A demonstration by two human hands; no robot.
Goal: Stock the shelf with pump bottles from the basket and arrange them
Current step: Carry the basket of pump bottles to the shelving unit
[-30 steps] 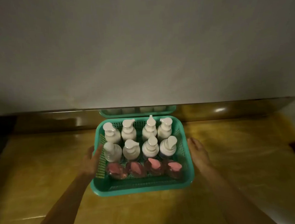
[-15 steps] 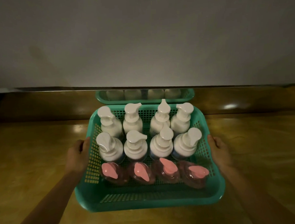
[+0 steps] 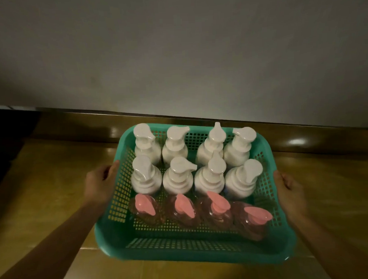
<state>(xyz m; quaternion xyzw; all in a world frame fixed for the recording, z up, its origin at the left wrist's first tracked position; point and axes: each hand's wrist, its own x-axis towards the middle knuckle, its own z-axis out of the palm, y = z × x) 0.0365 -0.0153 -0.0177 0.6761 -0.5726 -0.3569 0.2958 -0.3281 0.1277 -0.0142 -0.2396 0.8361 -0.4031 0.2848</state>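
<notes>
A pale wall (image 3: 174, 44) fills the upper view above a glossy brown floor (image 3: 44, 187). Between your hands you hold the teal basket (image 3: 194, 250), tilted slightly down to the right. Your left hand (image 3: 99, 185) closes its grip on the left rim, thumb over the edge; your right hand (image 3: 290, 191) clasps the right rim (fingers hidden beneath). Inside stand eight white pump bottles (image 3: 178, 179) in two rows, then four pink-capped bottles (image 3: 184, 211) nearest you, their dark bodies hard to make out.
</notes>
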